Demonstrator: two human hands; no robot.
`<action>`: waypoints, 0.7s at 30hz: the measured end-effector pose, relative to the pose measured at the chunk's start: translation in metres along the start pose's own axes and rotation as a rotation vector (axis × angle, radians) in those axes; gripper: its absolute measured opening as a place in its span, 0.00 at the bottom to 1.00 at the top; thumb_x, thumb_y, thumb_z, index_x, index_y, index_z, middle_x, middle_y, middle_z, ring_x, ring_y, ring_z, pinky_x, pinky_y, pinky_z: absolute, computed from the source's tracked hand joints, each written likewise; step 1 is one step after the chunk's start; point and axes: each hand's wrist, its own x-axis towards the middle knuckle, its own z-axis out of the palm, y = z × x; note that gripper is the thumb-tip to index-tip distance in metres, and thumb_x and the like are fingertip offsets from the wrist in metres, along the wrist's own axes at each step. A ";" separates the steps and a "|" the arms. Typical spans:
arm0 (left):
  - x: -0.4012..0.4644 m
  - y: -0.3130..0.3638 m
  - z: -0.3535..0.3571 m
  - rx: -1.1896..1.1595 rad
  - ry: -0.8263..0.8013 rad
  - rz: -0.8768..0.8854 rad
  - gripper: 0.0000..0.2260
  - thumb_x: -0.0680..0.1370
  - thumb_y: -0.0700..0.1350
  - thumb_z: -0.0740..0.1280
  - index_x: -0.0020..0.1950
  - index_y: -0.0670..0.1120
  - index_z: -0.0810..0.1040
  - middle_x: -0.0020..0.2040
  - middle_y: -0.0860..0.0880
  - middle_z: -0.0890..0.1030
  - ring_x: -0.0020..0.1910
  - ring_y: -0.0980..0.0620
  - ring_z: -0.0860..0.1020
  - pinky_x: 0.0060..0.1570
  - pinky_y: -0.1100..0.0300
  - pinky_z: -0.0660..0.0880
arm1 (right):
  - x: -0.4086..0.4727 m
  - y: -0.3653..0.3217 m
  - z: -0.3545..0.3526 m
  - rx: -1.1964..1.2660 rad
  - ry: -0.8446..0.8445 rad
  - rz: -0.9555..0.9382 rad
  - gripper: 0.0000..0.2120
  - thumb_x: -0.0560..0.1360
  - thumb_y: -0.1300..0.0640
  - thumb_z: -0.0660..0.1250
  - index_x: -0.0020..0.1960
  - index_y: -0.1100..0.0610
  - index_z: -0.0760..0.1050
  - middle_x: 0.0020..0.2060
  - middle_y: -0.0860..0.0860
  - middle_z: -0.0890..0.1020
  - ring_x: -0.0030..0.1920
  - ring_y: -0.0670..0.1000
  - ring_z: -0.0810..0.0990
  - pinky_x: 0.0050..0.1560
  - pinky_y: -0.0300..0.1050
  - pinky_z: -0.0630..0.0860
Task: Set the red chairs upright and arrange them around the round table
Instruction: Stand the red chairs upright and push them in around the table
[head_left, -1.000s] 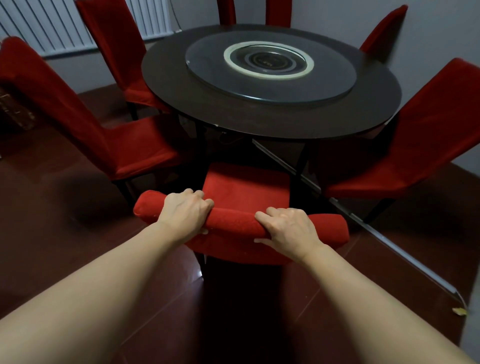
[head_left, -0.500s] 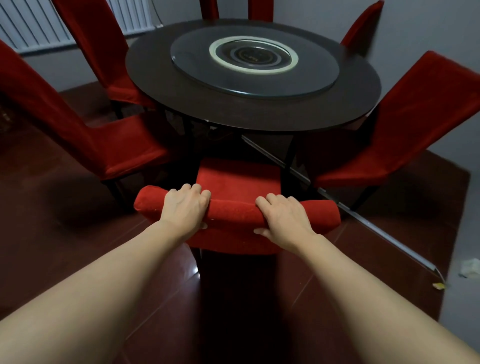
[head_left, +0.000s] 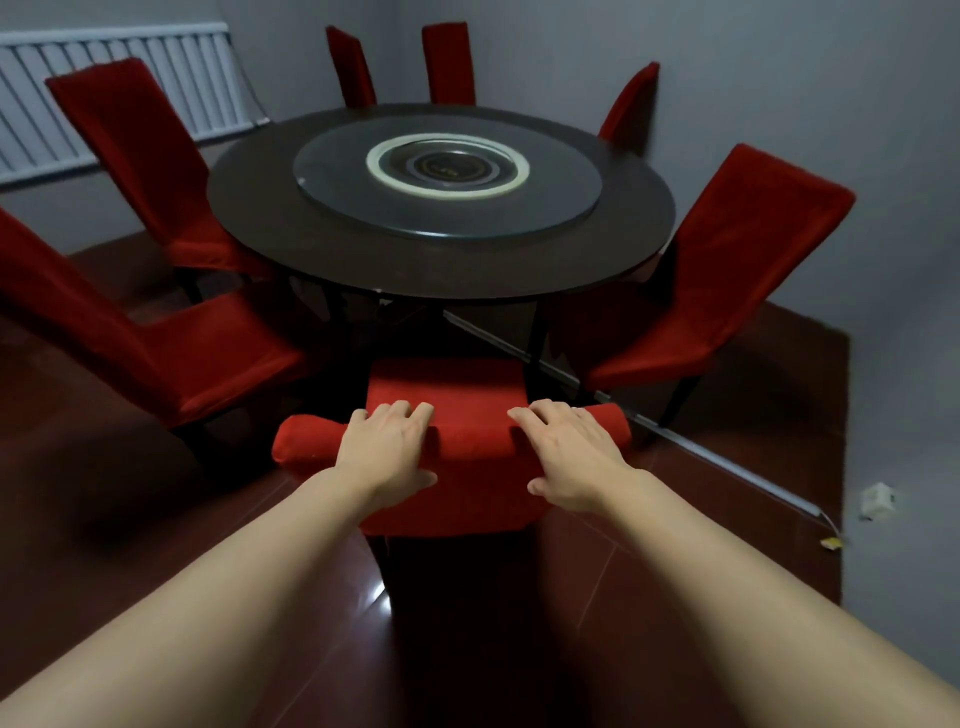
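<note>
1. Left hand (head_left: 384, 452): the curled clasp had loosened. Fingers lay nearly flat over the near chair's (head_left: 472, 441) top rail, thumb on its back face, pressing rather than clasping.
2. Near chair stood upright, seat tucked at the bench's (head_left: 441, 280) near edge. It looked placed.
3. Right hand (head_left: 571, 457): same loosening, fingers spread flat on the rail, thumb behind.
4. Other red chairs (head_left: 156, 332) stood upright around the bench's remaining edges.

Single head cam, wide-angle, 1st-person
Worn on head, faces fwd & down over near chair (head_left: 447, 384); left hand (head_left: 387, 452) & right hand (head_left: 571, 457) close, mid-frame; round table (head_left: 249, 208) just beyond, radiator (head_left: 104, 93) far top-left
</note>
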 end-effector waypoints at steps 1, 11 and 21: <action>0.002 0.005 -0.005 -0.014 0.008 0.021 0.29 0.71 0.60 0.70 0.66 0.49 0.65 0.61 0.49 0.73 0.61 0.47 0.71 0.61 0.51 0.66 | -0.005 0.003 -0.005 0.002 0.004 0.020 0.41 0.70 0.51 0.73 0.76 0.52 0.54 0.71 0.53 0.62 0.71 0.54 0.61 0.71 0.48 0.56; 0.035 0.082 -0.042 -0.047 0.027 0.186 0.29 0.74 0.63 0.64 0.69 0.50 0.64 0.63 0.49 0.73 0.63 0.48 0.71 0.62 0.52 0.66 | -0.056 0.067 -0.033 0.002 0.041 0.164 0.41 0.70 0.50 0.72 0.76 0.52 0.53 0.73 0.51 0.60 0.72 0.53 0.60 0.70 0.48 0.59; 0.099 0.243 -0.057 -0.020 -0.002 0.239 0.29 0.75 0.62 0.64 0.70 0.50 0.63 0.65 0.49 0.72 0.64 0.47 0.70 0.61 0.52 0.66 | -0.113 0.218 -0.044 0.079 0.062 0.244 0.42 0.71 0.50 0.72 0.76 0.51 0.52 0.73 0.50 0.59 0.72 0.53 0.60 0.70 0.48 0.61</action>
